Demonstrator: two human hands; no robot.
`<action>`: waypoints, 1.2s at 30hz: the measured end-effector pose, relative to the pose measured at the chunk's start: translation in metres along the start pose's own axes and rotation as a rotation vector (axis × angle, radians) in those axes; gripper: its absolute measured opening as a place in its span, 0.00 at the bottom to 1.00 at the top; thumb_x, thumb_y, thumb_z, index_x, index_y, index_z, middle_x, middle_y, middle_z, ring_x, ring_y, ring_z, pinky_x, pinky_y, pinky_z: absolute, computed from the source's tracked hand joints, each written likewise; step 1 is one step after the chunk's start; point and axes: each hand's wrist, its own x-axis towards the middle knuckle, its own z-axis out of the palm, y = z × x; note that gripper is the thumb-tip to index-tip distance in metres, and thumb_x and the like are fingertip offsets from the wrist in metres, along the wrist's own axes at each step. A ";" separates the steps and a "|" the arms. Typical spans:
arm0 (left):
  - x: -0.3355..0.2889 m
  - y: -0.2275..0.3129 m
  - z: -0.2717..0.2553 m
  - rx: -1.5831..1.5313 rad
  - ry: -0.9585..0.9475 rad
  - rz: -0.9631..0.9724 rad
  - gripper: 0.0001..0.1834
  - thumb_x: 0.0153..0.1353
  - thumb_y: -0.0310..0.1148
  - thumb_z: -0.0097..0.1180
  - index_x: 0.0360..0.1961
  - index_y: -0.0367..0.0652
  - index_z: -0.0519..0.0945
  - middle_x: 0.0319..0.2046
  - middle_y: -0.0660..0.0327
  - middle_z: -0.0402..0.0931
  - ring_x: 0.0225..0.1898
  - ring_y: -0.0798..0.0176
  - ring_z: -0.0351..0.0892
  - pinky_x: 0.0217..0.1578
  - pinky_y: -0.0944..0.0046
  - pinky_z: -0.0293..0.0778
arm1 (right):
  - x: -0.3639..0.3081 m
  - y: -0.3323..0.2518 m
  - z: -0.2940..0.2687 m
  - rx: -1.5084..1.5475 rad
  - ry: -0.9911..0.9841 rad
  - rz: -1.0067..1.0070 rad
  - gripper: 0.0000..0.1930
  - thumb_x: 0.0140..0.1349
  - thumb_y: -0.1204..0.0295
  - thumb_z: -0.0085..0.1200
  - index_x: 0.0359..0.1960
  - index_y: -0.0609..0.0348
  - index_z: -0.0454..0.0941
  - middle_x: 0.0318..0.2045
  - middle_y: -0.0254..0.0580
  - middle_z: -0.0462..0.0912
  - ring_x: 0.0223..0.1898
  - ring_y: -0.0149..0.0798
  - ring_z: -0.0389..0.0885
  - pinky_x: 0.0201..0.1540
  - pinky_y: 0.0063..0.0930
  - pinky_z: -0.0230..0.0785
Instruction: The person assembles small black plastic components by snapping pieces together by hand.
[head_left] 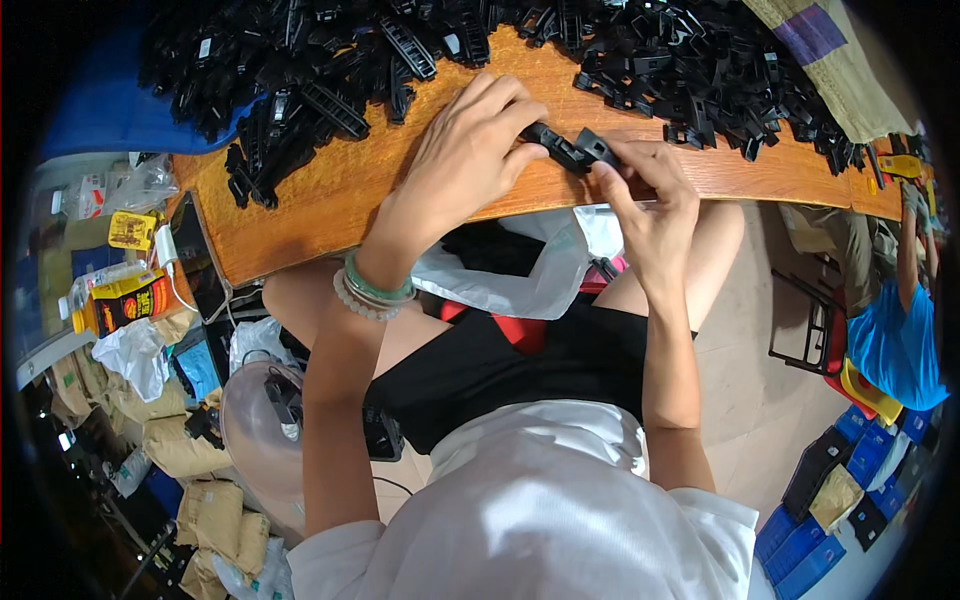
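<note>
Wooden tabletop (300,215) | left hand (465,150) pinches black strip (562,151), right hand (655,205) black block (594,144), seemingly touching | likely light, stiff, slick plastic; best held by side edges

- tabletop (300,215): orange-brown, wood grain
- left heap (330,60): black plastic parts, some long and ribbed — partly over blue covering (85,105), rest on wood
- right heap (690,70): smaller black pieces — trails off rightward
</note>
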 end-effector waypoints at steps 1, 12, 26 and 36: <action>-0.002 0.000 0.001 -0.004 0.000 0.001 0.18 0.49 0.26 0.65 0.43 0.37 0.79 0.39 0.56 0.74 0.43 0.52 0.73 0.45 0.57 0.70 | -0.001 -0.001 -0.001 -0.003 0.001 0.002 0.13 0.52 0.77 0.64 0.40 0.66 0.83 0.30 0.44 0.80 0.30 0.35 0.77 0.35 0.26 0.69; -0.006 0.001 0.005 -0.096 0.035 -0.007 0.12 0.50 0.24 0.64 0.38 0.34 0.82 0.36 0.58 0.76 0.40 0.57 0.75 0.39 0.62 0.73 | 0.006 -0.007 0.007 -0.111 -0.126 -0.089 0.12 0.49 0.80 0.64 0.38 0.67 0.83 0.31 0.45 0.76 0.33 0.43 0.76 0.36 0.32 0.68; 0.038 -0.040 -0.012 0.758 -0.030 0.196 0.24 0.46 0.21 0.55 0.49 0.35 0.76 0.47 0.55 0.74 0.47 0.56 0.72 0.46 0.60 0.70 | 0.058 0.013 0.025 -0.678 0.125 -0.379 0.11 0.51 0.75 0.60 0.38 0.58 0.83 0.39 0.39 0.77 0.43 0.42 0.71 0.45 0.37 0.59; -0.016 0.010 0.014 0.426 0.183 0.266 0.21 0.50 0.33 0.66 0.42 0.29 0.77 0.30 0.56 0.74 0.31 0.58 0.74 0.26 0.63 0.74 | 0.035 0.004 0.030 -0.151 0.145 -0.306 0.14 0.62 0.76 0.53 0.51 0.58 0.78 0.32 0.37 0.79 0.34 0.35 0.75 0.39 0.27 0.65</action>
